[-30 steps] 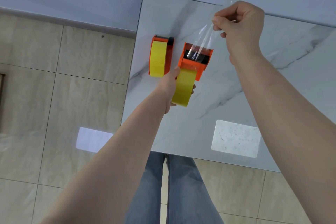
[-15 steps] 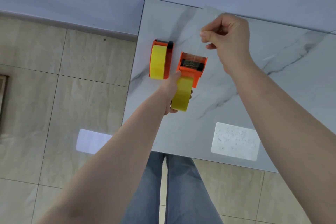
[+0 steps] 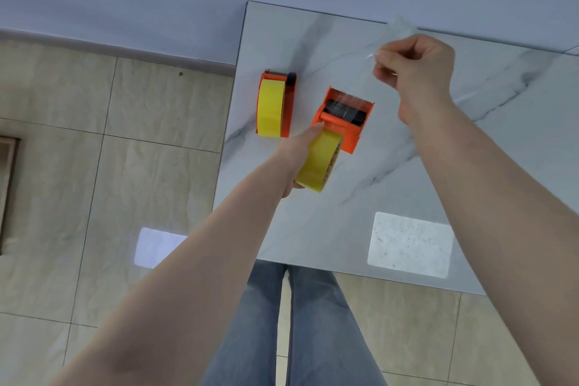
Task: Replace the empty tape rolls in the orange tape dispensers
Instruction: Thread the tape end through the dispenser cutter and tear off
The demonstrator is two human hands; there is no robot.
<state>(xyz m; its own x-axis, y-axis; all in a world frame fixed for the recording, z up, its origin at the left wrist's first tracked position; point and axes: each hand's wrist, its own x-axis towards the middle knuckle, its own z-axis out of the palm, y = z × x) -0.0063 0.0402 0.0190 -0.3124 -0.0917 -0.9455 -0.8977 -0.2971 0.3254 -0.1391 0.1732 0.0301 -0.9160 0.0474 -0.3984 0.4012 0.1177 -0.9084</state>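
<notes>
Since a second ago, your right hand (image 3: 416, 75) has torn the clear tape strip (image 3: 398, 30) free of the held dispenser (image 3: 343, 117) and lifted it right, fingers (image 3: 383, 55) pinching it. Your left hand (image 3: 300, 150) grips that dispenser's yellow roll (image 3: 318, 163) above the table (image 3: 313, 222). To its left the second dispenser (image 3: 275, 103) lies loaded. Both carry full rolls, so little seems left beyond discarding the strip.
</notes>
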